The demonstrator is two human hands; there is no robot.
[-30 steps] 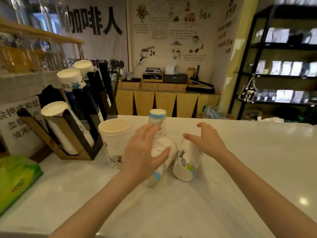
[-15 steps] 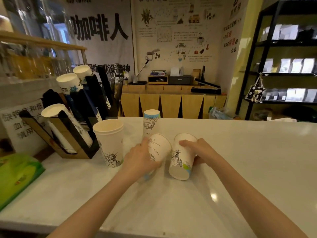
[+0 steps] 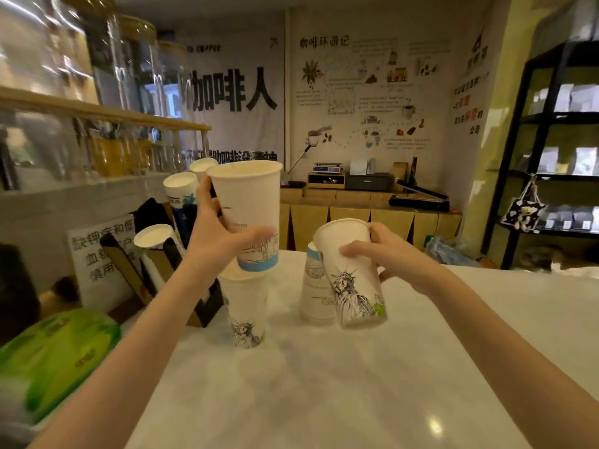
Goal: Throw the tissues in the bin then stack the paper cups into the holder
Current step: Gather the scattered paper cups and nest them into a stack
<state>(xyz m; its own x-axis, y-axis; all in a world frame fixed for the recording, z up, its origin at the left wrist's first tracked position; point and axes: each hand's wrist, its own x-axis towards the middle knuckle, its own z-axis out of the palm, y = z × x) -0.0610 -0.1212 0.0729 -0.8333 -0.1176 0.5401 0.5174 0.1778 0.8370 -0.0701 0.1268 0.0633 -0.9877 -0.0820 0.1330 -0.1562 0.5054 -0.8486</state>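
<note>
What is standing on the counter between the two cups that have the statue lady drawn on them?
In the head view, an upside-down paper cup with a blue band stands between the standing statue cup and the statue cup in the right hand.

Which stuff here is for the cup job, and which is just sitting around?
For the job:
cup in the left hand
cup in the right hand
two cups standing on the counter
cup holder

Just sitting around:
green packet
paper sign
scale
black shelves

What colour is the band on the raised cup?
Light blue, round the cup's base, in the head view.
</note>
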